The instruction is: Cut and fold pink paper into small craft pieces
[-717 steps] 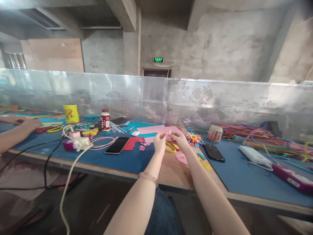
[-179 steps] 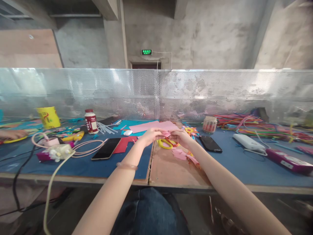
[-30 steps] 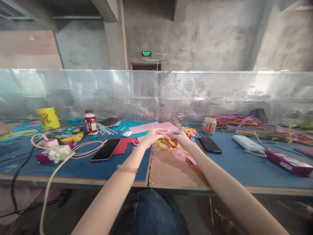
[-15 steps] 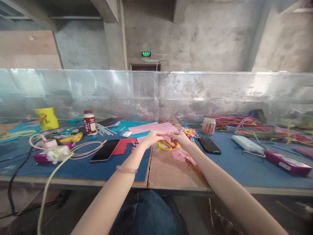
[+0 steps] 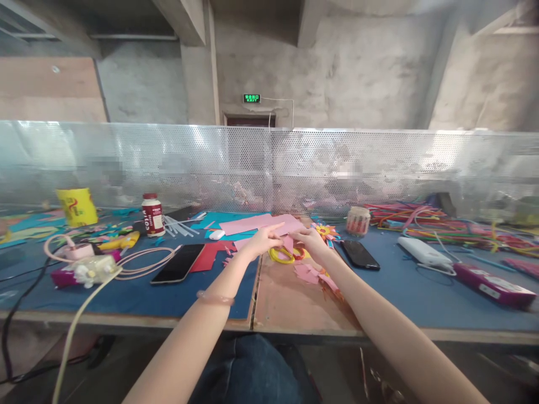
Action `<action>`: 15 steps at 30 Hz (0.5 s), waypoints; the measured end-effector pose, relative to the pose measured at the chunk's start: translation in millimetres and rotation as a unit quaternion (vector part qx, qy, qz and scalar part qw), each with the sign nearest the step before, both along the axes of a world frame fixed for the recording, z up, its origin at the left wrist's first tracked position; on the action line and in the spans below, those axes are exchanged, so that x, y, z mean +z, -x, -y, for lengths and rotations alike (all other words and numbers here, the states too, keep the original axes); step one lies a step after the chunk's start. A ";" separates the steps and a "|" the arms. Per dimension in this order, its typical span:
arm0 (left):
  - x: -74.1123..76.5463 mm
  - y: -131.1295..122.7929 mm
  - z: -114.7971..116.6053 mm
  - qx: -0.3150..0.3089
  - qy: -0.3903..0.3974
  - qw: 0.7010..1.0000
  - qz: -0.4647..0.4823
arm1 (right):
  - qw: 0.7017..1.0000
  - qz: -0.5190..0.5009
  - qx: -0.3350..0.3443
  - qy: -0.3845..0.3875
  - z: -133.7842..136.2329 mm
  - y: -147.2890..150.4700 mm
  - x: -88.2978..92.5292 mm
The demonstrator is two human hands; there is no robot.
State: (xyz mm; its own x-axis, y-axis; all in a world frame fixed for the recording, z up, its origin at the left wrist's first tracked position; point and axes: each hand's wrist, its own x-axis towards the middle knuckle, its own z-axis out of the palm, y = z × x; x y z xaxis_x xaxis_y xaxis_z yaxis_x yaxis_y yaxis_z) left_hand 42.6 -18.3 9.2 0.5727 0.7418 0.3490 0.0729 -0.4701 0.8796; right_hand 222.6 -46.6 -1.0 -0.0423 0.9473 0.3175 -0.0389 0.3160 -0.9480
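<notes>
in the head view, both bare hands were over the middle of the table [image 5: 295, 311], above the brown part. the small pink paper [image 5: 288, 243] was between the hands, just over the scissors [image 5: 283, 256]. it was little and blurry, and fingers hid its top, so its folds were hard to see. its long way seemed to go up and down, with one end toward the scissors, but i could not tell which end was the tip. the right hand [image 5: 310, 238] had its fingers close together, and they seemed to pinch the paper near its top. the left hand [image 5: 264, 239] was partly open, with one finger stuck out toward the right hand and the thumb lower down, apart from it. i could not tell if that thumb touched the paper. the yellow and red scissor loops showed, but the blades could not be made out. behind the hands lay a long pink sheet [image 5: 248, 224], going side to side, and the left hand hid some of it. the pink scraps [image 5: 308, 273] were partly behind the right arm. the paper flower [image 5: 324, 231] sat just past the right hand, and its lower edge was hard to see. both arms were cut off at the bottom.
</notes>
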 end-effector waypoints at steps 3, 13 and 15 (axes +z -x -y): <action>-0.2 0.2 -1.6 -0.003 0.006 1.000 0.009 | 1.000 -0.020 -0.002 0.016 -1.9 -0.1 -1.4; 10.9 0.6 8.7 0.091 -0.014 0.995 0.039 | 0.992 0.115 0.048 0.001 11.1 -1.1 5.3; 13.3 0.2 11.8 0.117 -0.034 0.992 0.032 | 0.988 0.138 0.061 -0.004 12.0 -1.5 6.0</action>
State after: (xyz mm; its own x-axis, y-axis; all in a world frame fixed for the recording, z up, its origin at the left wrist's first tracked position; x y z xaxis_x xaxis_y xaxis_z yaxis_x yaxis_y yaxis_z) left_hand 42.4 -30.1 22.6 0.3620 0.8257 0.4326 0.1313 -0.5046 0.8533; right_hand 224.1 -58.6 5.0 -0.2431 0.9273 0.2847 0.1826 0.3320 -0.9254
